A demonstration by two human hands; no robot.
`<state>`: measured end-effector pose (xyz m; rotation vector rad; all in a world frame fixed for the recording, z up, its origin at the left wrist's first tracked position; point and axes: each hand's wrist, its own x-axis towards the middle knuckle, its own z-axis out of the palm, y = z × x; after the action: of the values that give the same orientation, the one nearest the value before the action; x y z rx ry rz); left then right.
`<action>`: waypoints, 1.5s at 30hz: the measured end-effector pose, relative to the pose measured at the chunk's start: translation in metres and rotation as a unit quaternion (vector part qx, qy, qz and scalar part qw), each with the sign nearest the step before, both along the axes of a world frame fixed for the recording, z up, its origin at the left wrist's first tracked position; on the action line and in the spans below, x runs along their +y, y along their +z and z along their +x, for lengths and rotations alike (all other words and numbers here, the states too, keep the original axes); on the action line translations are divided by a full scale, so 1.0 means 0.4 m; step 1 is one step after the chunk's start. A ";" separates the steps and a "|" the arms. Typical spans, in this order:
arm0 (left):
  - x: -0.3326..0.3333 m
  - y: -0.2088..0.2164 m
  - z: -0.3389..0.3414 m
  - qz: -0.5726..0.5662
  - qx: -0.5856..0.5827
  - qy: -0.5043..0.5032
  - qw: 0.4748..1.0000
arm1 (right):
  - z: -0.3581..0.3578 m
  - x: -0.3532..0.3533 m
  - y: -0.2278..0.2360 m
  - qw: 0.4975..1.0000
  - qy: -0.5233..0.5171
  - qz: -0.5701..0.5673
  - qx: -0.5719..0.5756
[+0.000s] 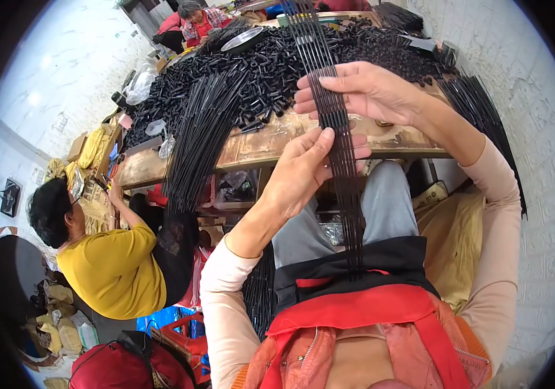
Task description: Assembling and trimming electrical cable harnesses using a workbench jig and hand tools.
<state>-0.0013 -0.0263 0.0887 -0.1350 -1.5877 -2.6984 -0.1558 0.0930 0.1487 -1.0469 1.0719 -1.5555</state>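
A flat row of long thin black rods (314, 48) runs upright in front of me, from the table side down to my lap. Dark, thicker sections show along the rods between my hands. My left hand (300, 165) is closed round the row, thumb in front and fingers behind it. Higher up, my right hand (374, 91) also grips the row, its thumb across the front and its fingertips showing on the far side. The rods' lower ends come near my black apron (387, 256).
The wooden table (264, 139) bears a heap of short black tube-like pieces (271, 71). A bundle of black rods (203, 129) hangs over its edge at left, another (478, 107) at right. A person in yellow (118, 272) works at left; another person (203, 26) sits across the table.
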 end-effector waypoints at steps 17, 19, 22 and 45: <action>-0.193 -0.219 -0.375 0.184 -0.238 -0.046 0.953 | 0.009 0.029 -0.422 0.926 -0.142 0.003 0.351; -0.265 -0.265 -0.466 0.174 -0.182 -0.067 0.965 | -0.041 -0.027 -0.448 0.936 -0.167 -0.023 0.310; -0.372 -0.385 -0.494 -0.037 -0.070 0.176 0.981 | -0.098 -0.085 -0.457 0.937 -0.159 0.075 0.303; -0.120 -0.111 -0.217 -0.252 0.043 0.159 0.954 | -0.126 -0.055 -0.560 0.921 -0.221 -0.013 0.319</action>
<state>-0.0883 -0.0743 0.0442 0.0057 -2.0292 -1.9828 -0.2061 0.0710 -0.0754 -1.4551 1.8406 -1.6055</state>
